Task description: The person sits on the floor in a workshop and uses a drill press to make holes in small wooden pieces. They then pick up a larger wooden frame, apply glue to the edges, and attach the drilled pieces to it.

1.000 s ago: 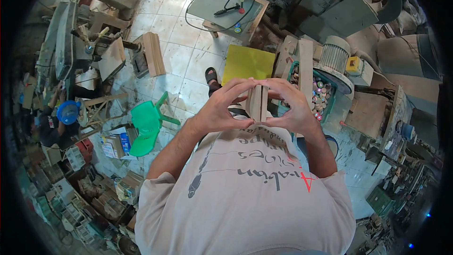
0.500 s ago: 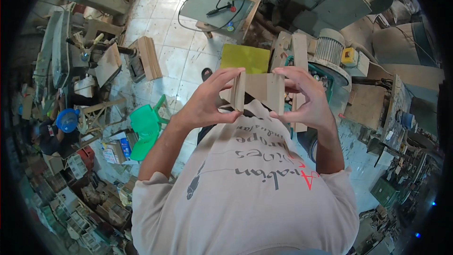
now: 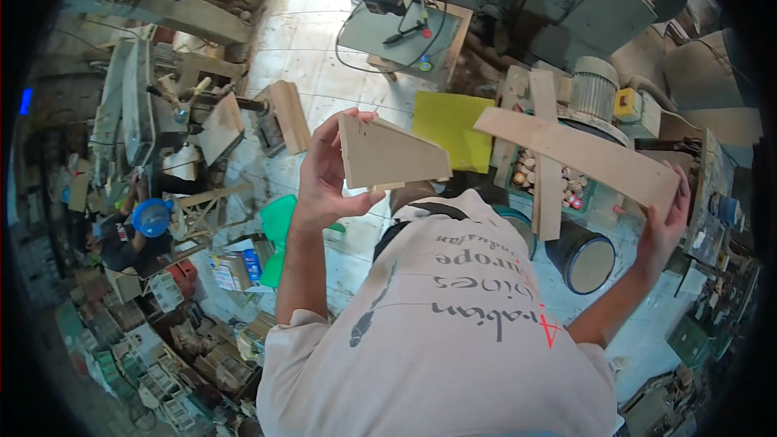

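My left hand [image 3: 322, 182] is closed around the wide end of a tapered wooden board [image 3: 392, 154]. The thumb presses its near edge and the fingers wrap behind its far side. A sliver of pale wood shows below that edge; whether it is a second piece I cannot tell. Out to the right, my right hand [image 3: 668, 222] grips the outer end of a long flat wooden board [image 3: 579, 152]. This board slants across toward the middle, its free end pointing far left. Beneath it, another wooden strip [image 3: 549, 202] runs front to back over a green crate.
The green crate [image 3: 518, 194] holds small round pieces. A yellow panel [image 3: 453, 131] lies ahead and a black bucket [image 3: 581, 259] stands at right. A green plastic chair [image 3: 278, 235] is at left. Beyond it, a person in a blue cap [image 3: 152, 217] sits near the machines.
My hands have moved far apart, the right one out to the right. The wood earlier held edge-on between them is now in separate hands, with broad faces showing. My view has shifted left.
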The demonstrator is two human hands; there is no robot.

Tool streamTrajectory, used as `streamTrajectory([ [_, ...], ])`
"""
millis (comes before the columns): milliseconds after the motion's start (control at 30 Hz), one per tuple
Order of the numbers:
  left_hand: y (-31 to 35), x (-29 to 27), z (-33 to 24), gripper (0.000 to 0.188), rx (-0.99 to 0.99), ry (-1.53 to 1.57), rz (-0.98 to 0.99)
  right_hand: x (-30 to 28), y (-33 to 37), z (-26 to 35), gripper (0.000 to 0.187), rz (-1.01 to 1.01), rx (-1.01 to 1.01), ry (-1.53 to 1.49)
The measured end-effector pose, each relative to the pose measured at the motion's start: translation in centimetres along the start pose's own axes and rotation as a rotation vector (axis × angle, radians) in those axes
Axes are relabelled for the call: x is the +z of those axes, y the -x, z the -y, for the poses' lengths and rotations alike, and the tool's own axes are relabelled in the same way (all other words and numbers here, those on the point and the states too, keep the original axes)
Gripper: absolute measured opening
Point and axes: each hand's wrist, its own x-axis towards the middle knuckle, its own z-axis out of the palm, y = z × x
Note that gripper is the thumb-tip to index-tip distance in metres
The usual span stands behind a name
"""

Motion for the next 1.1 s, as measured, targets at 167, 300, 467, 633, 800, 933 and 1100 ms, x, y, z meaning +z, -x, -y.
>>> streamTrajectory([
  [167,-0.2,-1.0,-1.1,0.1,0.072,0.005,-0.007,-4.0,3.8,-5.9,0.056,-0.385,0.378,-0.316],
  [300,-0.8,-0.8,-2.0,0.099,0.06,-0.007,0.017,-5.9,7.9,-13.9,0.042,-0.616,0.519,-0.438],
  [467,-1.1,-0.4,-2.2,0.104,-0.019,-0.079,-0.041,-5.7,15.6,-23.5,0.035,-0.625,0.578,-0.743],
  [633,-0.6,0.3,-2.1,0.107,-0.006,-0.159,-0.142,-0.9,19.2,-25.1,0.033,-0.741,0.65,-0.906],
  [800,-1.3,0.6,-2.1,0.106,-0.021,-0.147,-0.114,1.8,21.6,-25.3,0.037,-0.774,0.68,-0.997],
  [933,-1.4,0.7,-2.1,0.104,-0.017,-0.103,-0.078,2.7,22.2,-26.5,0.039,-0.754,0.667,-0.989],
  [1100,-1.5,0.5,-2.3,0.101,-0.026,0.026,0.044,0.5,23.8,-30.3,0.04,-0.643,0.731,-0.094],
])
